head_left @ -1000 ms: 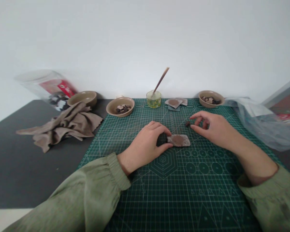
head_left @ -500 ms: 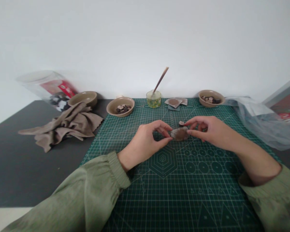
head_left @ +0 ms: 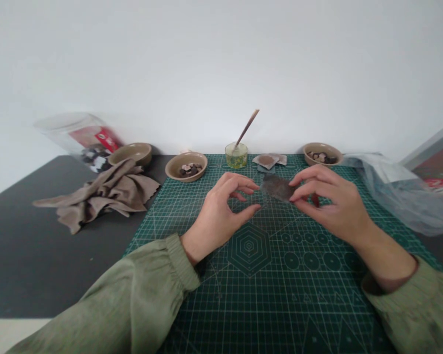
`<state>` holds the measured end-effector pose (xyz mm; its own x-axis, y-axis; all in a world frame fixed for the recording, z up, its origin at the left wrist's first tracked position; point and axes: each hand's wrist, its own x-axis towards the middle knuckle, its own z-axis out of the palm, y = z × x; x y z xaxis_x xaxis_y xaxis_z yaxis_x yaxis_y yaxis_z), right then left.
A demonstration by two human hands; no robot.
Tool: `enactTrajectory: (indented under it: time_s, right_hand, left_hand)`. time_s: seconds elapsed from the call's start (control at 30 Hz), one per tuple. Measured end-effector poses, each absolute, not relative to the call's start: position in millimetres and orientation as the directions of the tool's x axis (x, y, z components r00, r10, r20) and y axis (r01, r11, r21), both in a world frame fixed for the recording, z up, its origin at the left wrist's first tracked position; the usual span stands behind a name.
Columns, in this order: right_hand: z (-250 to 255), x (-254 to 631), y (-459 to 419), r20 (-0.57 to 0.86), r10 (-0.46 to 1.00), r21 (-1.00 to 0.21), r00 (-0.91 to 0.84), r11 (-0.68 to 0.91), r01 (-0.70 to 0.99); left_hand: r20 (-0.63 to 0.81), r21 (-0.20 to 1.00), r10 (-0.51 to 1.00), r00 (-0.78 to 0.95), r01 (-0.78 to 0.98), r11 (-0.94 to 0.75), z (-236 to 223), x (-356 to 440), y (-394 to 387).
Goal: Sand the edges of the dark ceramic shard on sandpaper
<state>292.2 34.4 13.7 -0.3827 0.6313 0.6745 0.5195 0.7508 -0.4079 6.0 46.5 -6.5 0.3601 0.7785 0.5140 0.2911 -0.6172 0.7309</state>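
Note:
My right hand [head_left: 327, 199] pinches the right edge of a thin grey-brown flat patch [head_left: 276, 188], which is tilted up off the green cutting mat [head_left: 251, 305]. The patch is slightly blurred, so its exact kind cannot be made out. Just left of it, my left hand [head_left: 225, 211] holds its thumb and fingers apart with a gap between them. Its fingertips come close to the patch's left edge and do not appear to grip it. Behind the patch lies a small stack of flat square pieces [head_left: 268, 161], the top one bearing a brown round area.
A glass jar [head_left: 236, 156] holds a slanted stick [head_left: 248, 127]. Bowls with small dark and pale pieces stand left [head_left: 172, 169] and right [head_left: 335, 158]. Further left are another bowl [head_left: 142, 152], a crumpled brown cloth [head_left: 107, 191] and a clear bag [head_left: 68, 125]. Clear plastic [head_left: 402, 196] lies right.
My left hand has let go of the patch's left edge. The right hand has lifted and tilted the patch. A small dark piece seen behind it before no longer shows.

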Motion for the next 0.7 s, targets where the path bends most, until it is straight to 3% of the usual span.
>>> enactTrajectory:
  time_s: [0.17, 0.53, 0.7]
  right_hand:
    - [11.4, 290.2, 31.0, 0.712, 0.597, -0.377, -0.369, 0.769, 0.516]
    - [13.5, 286.9, 28.3, 0.676, 0.637, -0.428, -0.371, 0.749, 0.506]
    - [6.2, 287.6, 28.1, 0.59, 0.764, -0.592, -0.26, 0.629, 0.504]
  left_hand:
    - [0.443, 0.853, 0.842, 0.308, 0.145, -0.501, -10.6, 8.7, 46.7]
    - [0.429, 0.894, 0.875, 0.223, 0.032, -0.447, -1.7, 10.3, 45.3]
    - [0.339, 0.939, 0.912, 0.23, -0.028, -0.342, -2.6, 10.2, 49.6]
